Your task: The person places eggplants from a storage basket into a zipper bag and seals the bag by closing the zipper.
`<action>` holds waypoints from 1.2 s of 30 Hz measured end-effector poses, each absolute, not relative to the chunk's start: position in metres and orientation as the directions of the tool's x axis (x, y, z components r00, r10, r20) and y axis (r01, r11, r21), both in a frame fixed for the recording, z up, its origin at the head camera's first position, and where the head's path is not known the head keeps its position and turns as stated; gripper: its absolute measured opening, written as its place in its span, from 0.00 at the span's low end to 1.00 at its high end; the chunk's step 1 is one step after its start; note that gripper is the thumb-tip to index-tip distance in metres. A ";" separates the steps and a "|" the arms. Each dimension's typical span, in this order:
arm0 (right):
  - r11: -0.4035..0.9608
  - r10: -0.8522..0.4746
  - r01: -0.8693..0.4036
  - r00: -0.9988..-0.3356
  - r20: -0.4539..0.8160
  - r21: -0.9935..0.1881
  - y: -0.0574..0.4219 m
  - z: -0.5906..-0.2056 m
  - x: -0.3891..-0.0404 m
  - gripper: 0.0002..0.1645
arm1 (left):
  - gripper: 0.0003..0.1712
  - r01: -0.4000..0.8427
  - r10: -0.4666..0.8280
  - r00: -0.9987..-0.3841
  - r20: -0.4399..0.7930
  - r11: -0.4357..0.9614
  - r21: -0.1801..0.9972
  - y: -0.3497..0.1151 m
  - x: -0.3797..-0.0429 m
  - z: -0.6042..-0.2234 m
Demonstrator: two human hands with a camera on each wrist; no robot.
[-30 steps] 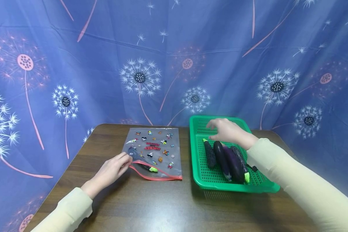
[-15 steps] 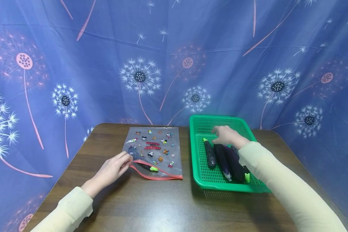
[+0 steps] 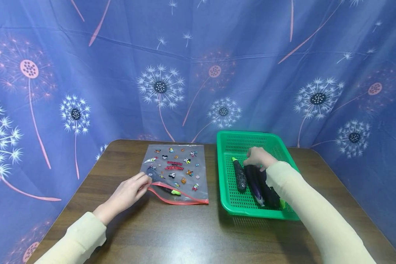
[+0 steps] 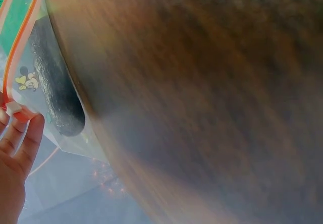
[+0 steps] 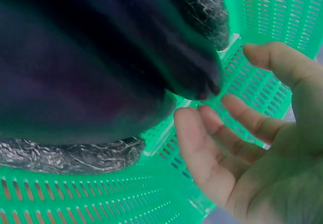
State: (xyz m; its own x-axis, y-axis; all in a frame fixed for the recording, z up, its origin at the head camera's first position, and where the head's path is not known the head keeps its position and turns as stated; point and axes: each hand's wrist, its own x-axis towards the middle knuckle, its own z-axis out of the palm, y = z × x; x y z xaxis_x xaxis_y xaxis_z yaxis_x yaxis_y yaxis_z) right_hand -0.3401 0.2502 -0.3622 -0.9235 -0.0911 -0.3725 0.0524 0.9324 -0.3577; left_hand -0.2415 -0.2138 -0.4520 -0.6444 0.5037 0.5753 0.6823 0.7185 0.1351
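My left hand (image 3: 128,192) pinches the left end of the red-edged mouth of a clear zip bag (image 3: 158,163) printed with cartoon figures. The mouth gapes; inside lies a dark long vegetable (image 4: 55,82) with a bright green tip. Over the green basket (image 3: 222,183), my right hand (image 3: 259,157) reaches down at the far ends of two smooth purple eggplants (image 3: 253,183). Its fingers are spread and loosely bent, fingertips close to the eggplant ends in the right wrist view, gripping nothing. A dark rough-skinned vegetable (image 3: 240,178) with a green tip lies left of the eggplants.
Another rough-skinned vegetable (image 5: 75,156) lies along the eggplants in the right wrist view. The perforated basket stands right of the bag on a brown wooden table (image 3: 171,234). A blue dandelion-print curtain (image 3: 198,44) hangs behind the table.
My right hand has moved right and down into the basket, toward the eggplants' far ends. The left hand and the bag stay in place.
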 end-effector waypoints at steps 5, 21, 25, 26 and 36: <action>0.949 -0.042 0.082 -0.924 -0.380 -0.306 0.247 -0.369 -0.339 0.28 | 0.12 0.688 0.510 -0.642 0.573 0.712 0.137 -0.215 -0.242 -0.453; 0.971 -0.030 0.060 -0.928 -0.370 -0.230 0.245 -0.390 -0.352 0.24 | 0.11 0.687 0.513 -0.651 0.560 0.712 0.145 -0.214 -0.240 -0.452; 0.973 -0.051 0.028 -0.941 -0.334 -0.230 0.243 -0.388 -0.348 0.25 | 0.10 0.688 0.515 -0.651 0.558 0.711 0.147 -0.215 -0.241 -0.451; 0.971 -0.055 0.025 -0.944 -0.326 -0.236 0.242 -0.387 -0.347 0.22 | 0.10 0.691 0.515 -0.647 0.562 0.708 0.146 -0.215 -0.241 -0.451; 0.942 -0.053 0.046 -0.958 -0.283 -0.332 0.241 -0.390 -0.346 0.15 | 0.08 0.703 0.525 -0.636 0.565 0.696 0.144 -0.216 -0.242 -0.451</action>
State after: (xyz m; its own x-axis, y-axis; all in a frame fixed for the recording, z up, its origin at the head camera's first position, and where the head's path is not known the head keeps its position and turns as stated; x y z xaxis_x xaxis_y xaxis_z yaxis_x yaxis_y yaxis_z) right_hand -0.3461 0.2411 -0.3895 -0.9575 -0.0528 -0.2834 0.0464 0.9421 -0.3321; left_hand -0.2419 -0.2158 -0.4506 -0.6361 0.5252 0.5653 0.7030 0.6965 0.1439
